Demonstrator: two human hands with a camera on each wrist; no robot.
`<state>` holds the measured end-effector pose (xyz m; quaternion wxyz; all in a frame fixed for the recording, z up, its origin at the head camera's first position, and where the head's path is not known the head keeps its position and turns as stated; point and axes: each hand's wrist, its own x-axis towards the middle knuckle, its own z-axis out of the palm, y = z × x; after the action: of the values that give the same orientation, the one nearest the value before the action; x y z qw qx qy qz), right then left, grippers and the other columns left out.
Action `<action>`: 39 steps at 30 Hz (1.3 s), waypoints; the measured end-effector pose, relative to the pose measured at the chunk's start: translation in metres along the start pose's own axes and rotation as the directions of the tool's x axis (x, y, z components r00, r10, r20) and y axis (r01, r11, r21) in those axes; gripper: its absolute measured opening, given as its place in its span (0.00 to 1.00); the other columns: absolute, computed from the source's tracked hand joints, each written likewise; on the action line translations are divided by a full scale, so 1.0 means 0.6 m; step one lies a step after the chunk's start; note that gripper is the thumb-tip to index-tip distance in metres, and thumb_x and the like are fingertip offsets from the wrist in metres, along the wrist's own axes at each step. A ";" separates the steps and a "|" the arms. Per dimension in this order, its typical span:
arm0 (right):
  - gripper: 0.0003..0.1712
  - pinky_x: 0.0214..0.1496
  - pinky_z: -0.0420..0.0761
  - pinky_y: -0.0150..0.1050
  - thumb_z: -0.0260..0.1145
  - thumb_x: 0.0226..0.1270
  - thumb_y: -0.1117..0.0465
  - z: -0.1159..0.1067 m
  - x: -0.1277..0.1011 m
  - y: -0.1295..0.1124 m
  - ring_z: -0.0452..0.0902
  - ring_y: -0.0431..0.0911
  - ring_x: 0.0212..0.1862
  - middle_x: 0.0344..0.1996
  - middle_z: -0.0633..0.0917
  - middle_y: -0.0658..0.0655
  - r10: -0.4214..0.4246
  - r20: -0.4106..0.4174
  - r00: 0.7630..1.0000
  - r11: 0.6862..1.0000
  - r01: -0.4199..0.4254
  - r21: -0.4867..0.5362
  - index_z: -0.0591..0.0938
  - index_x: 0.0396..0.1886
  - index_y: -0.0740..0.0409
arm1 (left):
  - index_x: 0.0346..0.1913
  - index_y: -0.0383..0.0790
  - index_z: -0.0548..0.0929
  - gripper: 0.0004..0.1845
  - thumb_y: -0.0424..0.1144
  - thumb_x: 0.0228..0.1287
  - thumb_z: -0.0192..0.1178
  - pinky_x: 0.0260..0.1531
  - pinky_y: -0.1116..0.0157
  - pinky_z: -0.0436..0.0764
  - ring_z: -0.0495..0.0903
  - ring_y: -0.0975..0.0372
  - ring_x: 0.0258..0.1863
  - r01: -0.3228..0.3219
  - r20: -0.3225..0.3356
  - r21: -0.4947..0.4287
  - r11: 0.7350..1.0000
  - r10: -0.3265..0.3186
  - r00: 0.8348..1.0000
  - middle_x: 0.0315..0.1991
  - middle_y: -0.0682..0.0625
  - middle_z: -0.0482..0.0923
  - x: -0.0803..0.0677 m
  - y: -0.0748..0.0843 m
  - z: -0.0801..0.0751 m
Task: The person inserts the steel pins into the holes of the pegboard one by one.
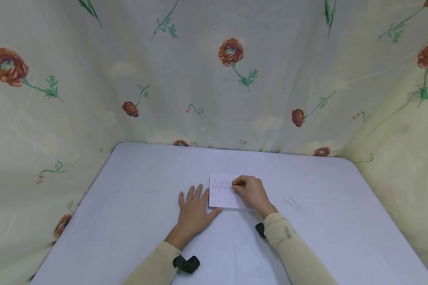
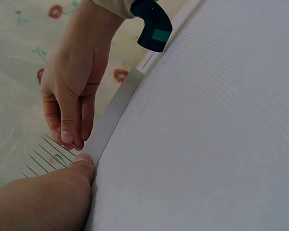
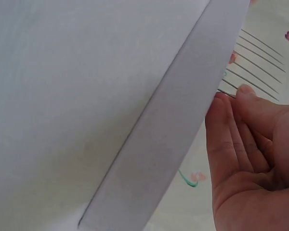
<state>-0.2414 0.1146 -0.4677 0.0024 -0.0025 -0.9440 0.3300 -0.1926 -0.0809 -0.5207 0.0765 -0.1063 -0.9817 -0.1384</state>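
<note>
A white board with a grid of small holes (image 1: pixel 221 201) lies on the table. Along its far side several thin metal pins (image 1: pixel 219 184) stand in a row; they also show as parallel dark rods (image 3: pixel 257 69) in the right wrist view. My right hand (image 1: pixel 254 194) pinches one thin pin (image 3: pixel 226 93) between thumb and fingertips, at the right end of that row. The pin's lower end is hidden by the board's edge in the right wrist view. My left hand (image 1: pixel 194 215) lies with straight, spread fingers at the board's left edge, its thumb against the near edge.
Two loose thin pins (image 1: pixel 291 204) lie on the white tabletop (image 1: pixel 135 213), right of the board. A flower-patterned curtain (image 1: pixel 199 79) hangs behind and at both sides of the table. A black wrist device (image 1: pixel 187 264) is strapped on the left sleeve.
</note>
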 end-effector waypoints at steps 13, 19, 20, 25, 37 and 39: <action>0.13 0.50 0.80 0.43 0.69 0.60 0.59 -0.043 -0.021 0.035 0.84 0.45 0.45 0.41 0.87 0.53 -0.005 -0.006 1.000 1.000 0.006 0.027 0.83 0.45 0.54 | 0.70 0.49 0.65 0.45 0.73 0.55 0.50 0.65 0.36 0.49 0.54 0.44 0.72 0.004 -0.013 0.006 1.000 -0.004 1.000 0.71 0.43 0.60 -0.004 0.006 0.007; 0.19 0.50 0.81 0.44 0.68 0.61 0.54 -0.096 -0.037 0.073 0.83 0.50 0.50 0.46 0.86 0.56 0.006 -0.083 0.997 0.999 -0.002 0.051 0.81 0.50 0.55 | 0.69 0.49 0.65 0.44 0.73 0.55 0.50 0.65 0.35 0.49 0.55 0.44 0.71 -0.003 -0.036 0.004 1.000 0.003 0.999 0.71 0.43 0.61 -0.004 0.005 0.009; 0.20 0.49 0.82 0.44 0.68 0.61 0.53 -0.106 -0.041 0.081 0.82 0.51 0.51 0.47 0.85 0.57 0.003 -0.099 0.995 0.998 0.003 0.058 0.81 0.51 0.55 | 0.69 0.49 0.66 0.44 0.73 0.55 0.50 0.65 0.35 0.49 0.55 0.44 0.71 -0.004 -0.040 0.001 1.000 0.004 0.999 0.71 0.43 0.61 -0.004 0.005 0.009; 0.25 0.48 0.82 0.46 0.66 0.61 0.48 -0.152 -0.063 0.127 0.81 0.53 0.54 0.51 0.84 0.58 0.013 -0.166 0.986 0.997 0.000 0.079 0.79 0.55 0.55 | 0.69 0.49 0.65 0.44 0.73 0.55 0.49 0.65 0.35 0.48 0.54 0.44 0.72 -0.007 -0.035 0.001 1.000 0.007 0.999 0.71 0.43 0.60 -0.002 0.004 0.008; 0.41 0.55 0.77 0.48 0.63 0.59 0.37 -0.209 -0.115 0.215 0.76 0.58 0.59 0.60 0.77 0.64 0.062 -0.149 0.987 0.998 -0.060 0.024 0.71 0.65 0.57 | 0.69 0.48 0.65 0.44 0.72 0.55 0.50 0.65 0.35 0.47 0.54 0.44 0.72 0.003 -0.031 -0.012 1.000 -0.003 1.000 0.71 0.42 0.60 -0.001 0.004 0.001; 0.44 0.57 0.76 0.50 0.63 0.58 0.36 -0.211 -0.118 0.223 0.73 0.59 0.61 0.62 0.75 0.65 0.077 -0.123 0.989 0.997 -0.076 0.014 0.69 0.67 0.58 | 0.69 0.48 0.66 0.44 0.72 0.55 0.51 0.65 0.35 0.47 0.54 0.44 0.72 0.006 -0.029 -0.016 1.000 -0.006 1.000 0.71 0.42 0.60 -0.002 0.006 0.002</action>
<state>-0.1694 0.2977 -0.4526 0.0483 -0.0593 -0.9397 0.3335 -0.1907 -0.0776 -0.5210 0.0894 -0.1019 -0.9797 -0.1478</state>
